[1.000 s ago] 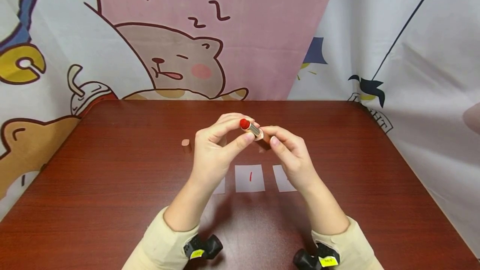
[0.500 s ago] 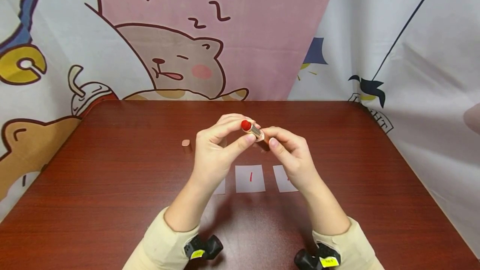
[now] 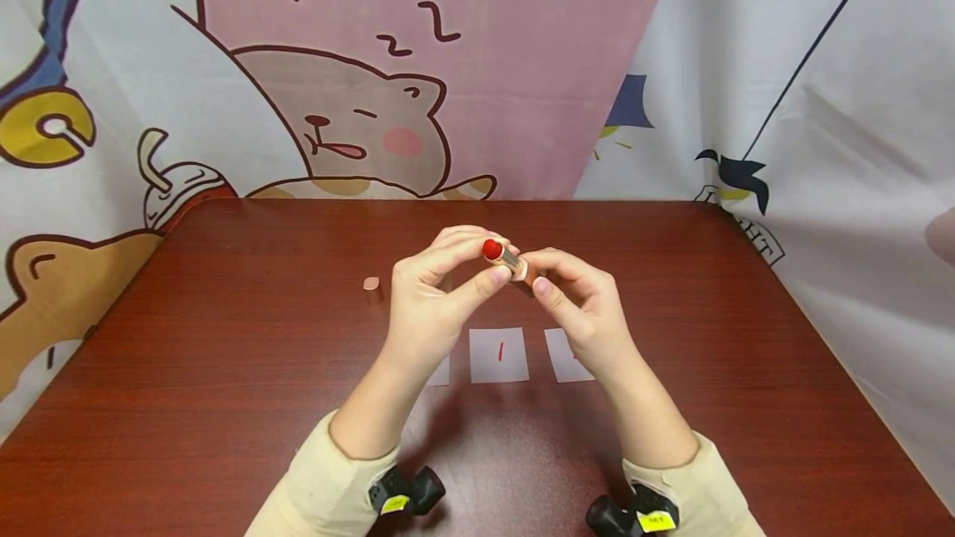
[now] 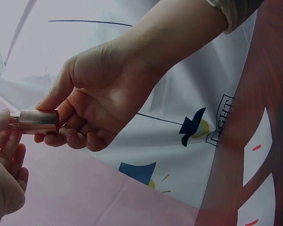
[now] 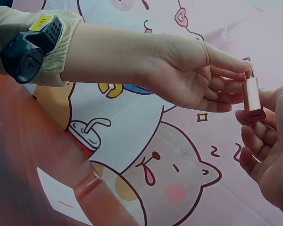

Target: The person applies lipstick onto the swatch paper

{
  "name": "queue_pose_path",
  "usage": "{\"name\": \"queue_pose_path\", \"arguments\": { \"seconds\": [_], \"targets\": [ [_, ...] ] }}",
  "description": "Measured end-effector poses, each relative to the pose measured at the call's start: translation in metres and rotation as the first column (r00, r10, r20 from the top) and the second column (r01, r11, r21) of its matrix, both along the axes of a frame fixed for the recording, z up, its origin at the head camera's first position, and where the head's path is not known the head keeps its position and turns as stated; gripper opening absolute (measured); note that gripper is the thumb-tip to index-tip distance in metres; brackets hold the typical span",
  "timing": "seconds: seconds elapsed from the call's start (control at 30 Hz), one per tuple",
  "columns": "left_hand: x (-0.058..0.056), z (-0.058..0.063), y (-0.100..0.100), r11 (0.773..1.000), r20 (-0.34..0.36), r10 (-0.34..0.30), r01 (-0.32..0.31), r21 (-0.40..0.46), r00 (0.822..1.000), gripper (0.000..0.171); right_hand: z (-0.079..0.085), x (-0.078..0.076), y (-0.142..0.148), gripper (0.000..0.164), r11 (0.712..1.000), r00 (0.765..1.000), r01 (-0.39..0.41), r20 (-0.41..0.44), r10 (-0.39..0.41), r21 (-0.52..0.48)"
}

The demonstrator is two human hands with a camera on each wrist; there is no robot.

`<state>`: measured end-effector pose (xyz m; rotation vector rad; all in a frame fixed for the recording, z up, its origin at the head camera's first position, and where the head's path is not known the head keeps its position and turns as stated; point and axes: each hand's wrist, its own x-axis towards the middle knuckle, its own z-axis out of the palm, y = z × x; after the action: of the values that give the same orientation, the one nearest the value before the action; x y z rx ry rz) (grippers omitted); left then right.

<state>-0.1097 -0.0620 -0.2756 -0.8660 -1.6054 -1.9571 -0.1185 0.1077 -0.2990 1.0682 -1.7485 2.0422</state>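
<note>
Nearest, two cream sleeves (image 3: 324, 479) with ribbed-looking cuffs come in over the worktop (image 3: 186, 355), each wrist wearing a black camera (image 3: 425, 491) with a yellow label. Beyond them, about midway between the worktop's left and right edges, three white paper squares lie flat in a row: the left one (image 3: 440, 373) partly hidden, the middle one (image 3: 498, 367) bearing a thin red stroke, the right one (image 3: 563, 355) partly covered by the right hand (image 3: 585, 313). Above these the lipstick (image 3: 511, 262) is held clear of the wood, slanting, its rounded red tip (image 3: 492, 249) toward the left hand (image 3: 425, 305). That hand pinches the slim metal neck between thumb and fingers; the right pinches the smooth, block-like copper base (image 5: 251, 98), its other fingers loosely curled. The step in hand looks like turning or steadying the lipstick between both hands; a twist would call for a firm left pinch and a gentle right-hand roll, sparing the soft-looking tip. Farther left, toward the worktop's far edge, a small copper cap (image 3: 371, 284) stands on the glossy reddish wood grain. Past that edge hangs a creased cloth (image 3: 537, 65) printed with a sleeping bear.
</note>
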Motion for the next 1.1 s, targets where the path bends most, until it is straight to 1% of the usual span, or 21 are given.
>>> {"name": "queue_pose_path", "arguments": {
  "seconds": [0.13, 0.23, 0.43, 0.63, 0.73, 0.9, 0.97, 1.1],
  "targets": [
    [-0.0004, -0.0006, 0.0006, 1.0, -0.007, 0.005, -0.005, 0.0, 1.0, 0.021, -0.0008, 0.0, 0.0007, 0.024, 1.0, 1.0, 0.02, -0.001, -0.02, 0.003],
    [-0.0004, -0.0009, 0.0008, 1.0, -0.009, 0.009, -0.009, -0.004, 1.0, 0.021, -0.0008, 0.0, 0.0005, 0.02, 0.999, 0.999, 0.037, -0.008, -0.037, 0.009],
    [-0.0008, -0.0014, 0.0014, 1.0, -0.016, 0.013, -0.013, -0.002, 1.0, 0.021, -0.0002, 0.0003, -0.0004, 0.026, 0.998, 0.998, 0.063, -0.023, -0.063, 0.014],
    [-0.0014, -0.0015, 0.0014, 1.0, -0.025, 0.019, -0.019, 0.001, 1.0, 0.021, -0.0002, -0.0005, -0.001, 0.028, 0.993, 0.993, 0.111, -0.045, -0.11, 0.033],
    [-0.0017, -0.0013, 0.0012, 1.0, -0.029, 0.028, -0.028, -0.006, 0.999, 0.021, -0.0007, -0.0014, -0.0018, 0.027, 0.994, 0.994, 0.103, -0.039, -0.102, 0.022],
    [-0.0015, -0.0006, 0.0006, 0.998, -0.042, 0.052, -0.053, -0.024, 0.998, 0.02, -0.0016, -0.0025, -0.0032, 0.019, 0.997, 0.997, 0.076, -0.03, -0.077, -0.004],
    [-0.0016, -0.0007, 0.0004, 0.998, -0.043, 0.061, -0.062, -0.027, 0.997, 0.02, -0.0016, -0.0025, -0.0036, 0.019, 0.997, 0.997, 0.072, -0.027, -0.073, -0.008],
    [-0.0012, -0.0006, 0.0001, 0.997, -0.039, 0.072, -0.073, -0.03, 0.997, 0.02, -0.0005, -0.002, -0.0043, 0.024, 0.996, 0.995, 0.092, -0.033, -0.092, 0.005]
  ]
}}
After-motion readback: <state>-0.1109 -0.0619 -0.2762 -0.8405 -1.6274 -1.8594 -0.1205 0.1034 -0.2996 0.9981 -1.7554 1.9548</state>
